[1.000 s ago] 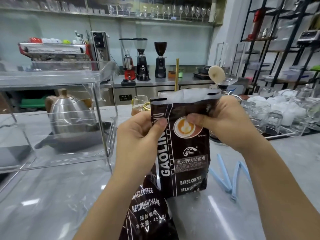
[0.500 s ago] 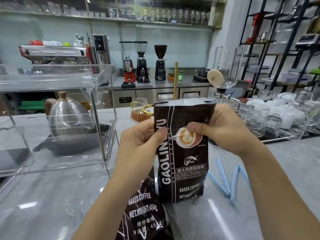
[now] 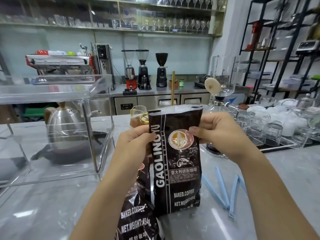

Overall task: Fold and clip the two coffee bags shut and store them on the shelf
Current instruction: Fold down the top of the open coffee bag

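I've got the upright coffee bag (image 3: 176,163) standing on the table (image 3: 52,205), bottom edge down on the marble, and both hands are on it. My left hand (image 3: 133,144) is pinching the bag's left edge up near the top, thumb on the front. My right hand (image 3: 218,132) is clamped on the right edge at the same height, thumb pressing just beside the round cup logo. The top of the bag is unfolded, its pale inner lining showing along the upper rim. The second coffee bag (image 3: 136,217) lies flat on the table right in front of the upright one, partly under my left forearm, its label facing up. To the right of the upright bag, two blue clips (image 3: 223,191) lie on the table, spread open, nobody touching them. To the left of the bag stands the clear shelf (image 3: 97,135), with a steel kettle (image 3: 64,125) visible through its walls.
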